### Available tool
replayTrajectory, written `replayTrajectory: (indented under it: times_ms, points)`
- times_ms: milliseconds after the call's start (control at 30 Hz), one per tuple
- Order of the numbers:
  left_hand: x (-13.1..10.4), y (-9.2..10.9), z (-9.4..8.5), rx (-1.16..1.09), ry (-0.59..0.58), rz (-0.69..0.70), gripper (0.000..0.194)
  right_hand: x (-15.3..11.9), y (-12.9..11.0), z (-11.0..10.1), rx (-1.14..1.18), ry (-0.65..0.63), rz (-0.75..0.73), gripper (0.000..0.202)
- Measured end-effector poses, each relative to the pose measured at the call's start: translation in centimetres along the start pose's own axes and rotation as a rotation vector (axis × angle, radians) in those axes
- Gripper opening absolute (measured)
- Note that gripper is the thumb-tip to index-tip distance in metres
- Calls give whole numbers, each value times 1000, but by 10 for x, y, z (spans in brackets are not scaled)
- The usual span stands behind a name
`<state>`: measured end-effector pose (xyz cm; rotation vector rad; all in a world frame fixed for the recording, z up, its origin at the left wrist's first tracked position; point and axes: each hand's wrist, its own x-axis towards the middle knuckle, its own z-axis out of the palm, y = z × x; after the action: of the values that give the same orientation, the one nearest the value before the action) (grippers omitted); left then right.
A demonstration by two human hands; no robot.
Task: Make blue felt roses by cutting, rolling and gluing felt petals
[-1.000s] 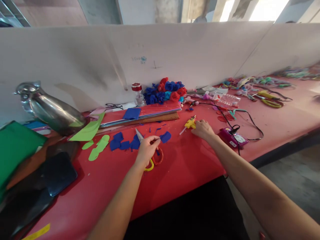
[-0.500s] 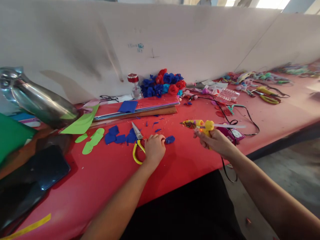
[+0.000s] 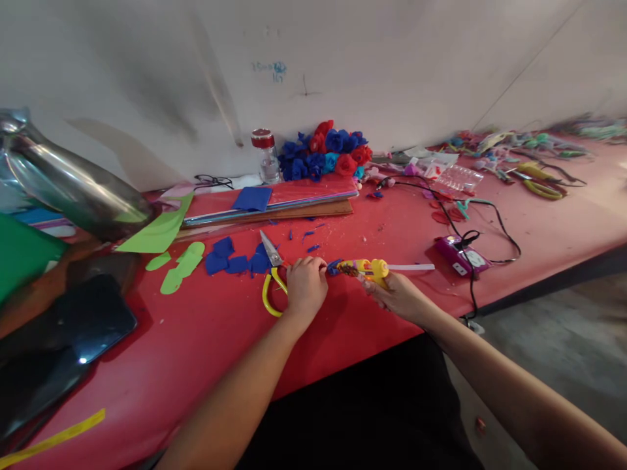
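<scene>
My right hand [image 3: 394, 295] grips a yellow hot glue gun [image 3: 365, 267] with a white glue stick [image 3: 412, 267] sticking out of its back. The gun's nozzle end meets a small blue petal piece [image 3: 334, 266], which my left hand [image 3: 307, 287] pinches at its fingertips. Beneath and beside the left hand lie scissors [image 3: 272, 287] with yellow handles, blades pointing away. Cut blue pieces [image 3: 238, 264] and light green pieces [image 3: 182, 267] are spread to their left. Part of the nozzle and the petal's inner edge are hidden.
A heap of red and blue flowers [image 3: 323, 153] stands by the wall beside a red-capped jar [image 3: 266, 155]. A purple power box [image 3: 460, 254] with a black cord sits to the right. A metal jug [image 3: 68, 179] leans at left, above a dark phone [image 3: 105, 316].
My right hand has brought the glue gun left and down to the blue petal piece. My left hand stays nearly in place, and the view has shifted slightly.
</scene>
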<state>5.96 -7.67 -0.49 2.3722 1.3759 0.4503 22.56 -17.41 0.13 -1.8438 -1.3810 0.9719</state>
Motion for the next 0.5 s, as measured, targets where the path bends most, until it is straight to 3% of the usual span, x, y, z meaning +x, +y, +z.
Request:
replayTrajectory:
  times_ms: [500]
  points:
    - [0,-1,1,2,-2,10,18,1,-4,-1,-60,-16,-4,36]
